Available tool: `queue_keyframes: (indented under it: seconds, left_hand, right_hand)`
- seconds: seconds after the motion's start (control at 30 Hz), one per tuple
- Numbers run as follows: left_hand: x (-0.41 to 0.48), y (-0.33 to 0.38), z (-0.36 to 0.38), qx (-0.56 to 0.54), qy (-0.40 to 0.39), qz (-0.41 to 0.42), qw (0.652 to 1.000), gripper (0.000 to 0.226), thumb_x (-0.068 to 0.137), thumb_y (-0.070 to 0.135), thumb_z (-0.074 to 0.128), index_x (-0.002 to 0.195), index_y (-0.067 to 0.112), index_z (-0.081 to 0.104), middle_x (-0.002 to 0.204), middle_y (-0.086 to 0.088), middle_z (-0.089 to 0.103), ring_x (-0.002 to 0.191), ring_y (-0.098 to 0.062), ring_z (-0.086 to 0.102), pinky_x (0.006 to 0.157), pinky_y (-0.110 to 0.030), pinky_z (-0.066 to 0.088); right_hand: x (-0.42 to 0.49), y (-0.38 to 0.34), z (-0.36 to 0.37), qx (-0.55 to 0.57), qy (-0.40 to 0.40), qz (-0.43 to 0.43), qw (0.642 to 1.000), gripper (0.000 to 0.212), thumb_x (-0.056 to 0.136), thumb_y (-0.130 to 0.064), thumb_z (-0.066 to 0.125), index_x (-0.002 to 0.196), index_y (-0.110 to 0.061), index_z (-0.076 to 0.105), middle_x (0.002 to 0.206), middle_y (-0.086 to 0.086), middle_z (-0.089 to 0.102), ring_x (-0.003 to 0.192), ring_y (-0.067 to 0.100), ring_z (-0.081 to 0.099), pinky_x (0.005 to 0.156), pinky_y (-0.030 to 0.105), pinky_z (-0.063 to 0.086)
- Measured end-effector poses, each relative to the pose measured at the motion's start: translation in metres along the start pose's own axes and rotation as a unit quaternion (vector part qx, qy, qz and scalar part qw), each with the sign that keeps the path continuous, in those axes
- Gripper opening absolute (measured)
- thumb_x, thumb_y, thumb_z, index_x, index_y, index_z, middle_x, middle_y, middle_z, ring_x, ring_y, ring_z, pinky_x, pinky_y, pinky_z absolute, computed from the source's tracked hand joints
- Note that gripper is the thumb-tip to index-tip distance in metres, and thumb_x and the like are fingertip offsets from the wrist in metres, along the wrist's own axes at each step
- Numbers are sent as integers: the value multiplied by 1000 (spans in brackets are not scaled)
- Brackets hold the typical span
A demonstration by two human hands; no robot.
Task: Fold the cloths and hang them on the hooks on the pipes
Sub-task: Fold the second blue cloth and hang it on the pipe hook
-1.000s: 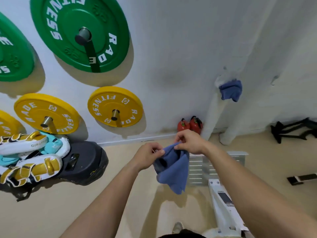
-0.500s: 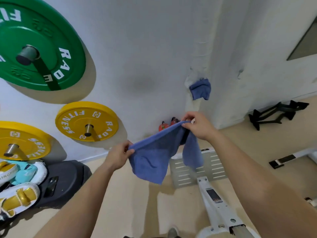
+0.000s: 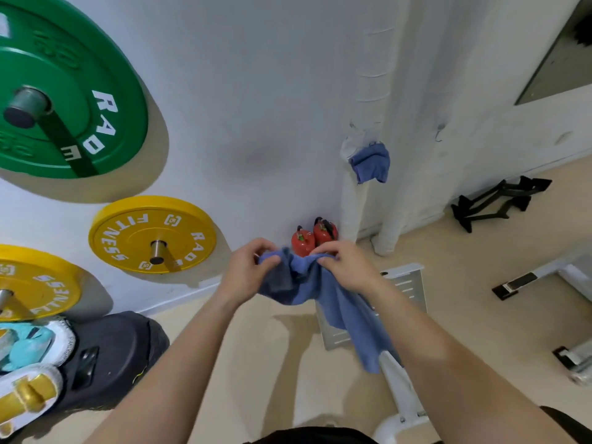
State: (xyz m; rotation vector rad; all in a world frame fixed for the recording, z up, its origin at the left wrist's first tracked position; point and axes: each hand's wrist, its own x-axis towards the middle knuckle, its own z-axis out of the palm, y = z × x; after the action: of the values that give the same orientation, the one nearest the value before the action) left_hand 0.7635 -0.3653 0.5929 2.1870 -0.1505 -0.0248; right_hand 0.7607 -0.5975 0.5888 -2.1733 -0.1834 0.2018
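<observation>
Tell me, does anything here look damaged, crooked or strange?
The white wrapping on the pipe looks torn and ragged beside the hung blue cloth. The held cloth, gripped by the left hand and right hand, is bunched, not folded flat.

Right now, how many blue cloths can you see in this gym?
2. The held cloth is gripped at its top edge by the left hand and right hand. The hanging cloth is on the white pipe by the wall. Others may be out of view.
</observation>
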Motion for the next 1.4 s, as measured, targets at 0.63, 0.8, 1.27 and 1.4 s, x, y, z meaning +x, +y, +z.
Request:
queue_keyframes:
  seconds: [0.63,0.8,1.27,1.4]
  left_hand:
    - [22,-18,-42,24,-46,6,999,12,92,13,62,89,20,71,82,8,69,74,1,58,62,-8,39]
    - [30,-32,-64,54,-43,-7,998,11,95,16,61,90,21,69,80,8,66,68,2,56,56,-9,39]
    - [19,-57,-32,52,-68,-137,987,16,83,12,74,93,24,68,75,-3,63,69,-22,60,63,-28,47]
    - [4,-53,-10,-19,-117,-141,983,30,86,-3,63,104,20,67,87,-14,73,76,-29,69,72,-35,58]
  right_hand:
    - [-23,20,63,-3,-70,109,992,21,90,-25,60,71,-24,53,68,-5,44,63,11,40,61,30,35]
    - [-29,43,58,-84,-62,164,981,28,92,-31,54,66,-24,46,63,-7,46,63,15,44,63,35,35]
    - [-12,5,59,-65,48,170,982,26,80,-31,77,64,-19,61,55,-7,57,51,5,49,49,18,34]
    - [-5,-14,75,11,22,142,990,12,87,-10,67,88,-22,65,65,-2,58,54,10,56,57,27,49]
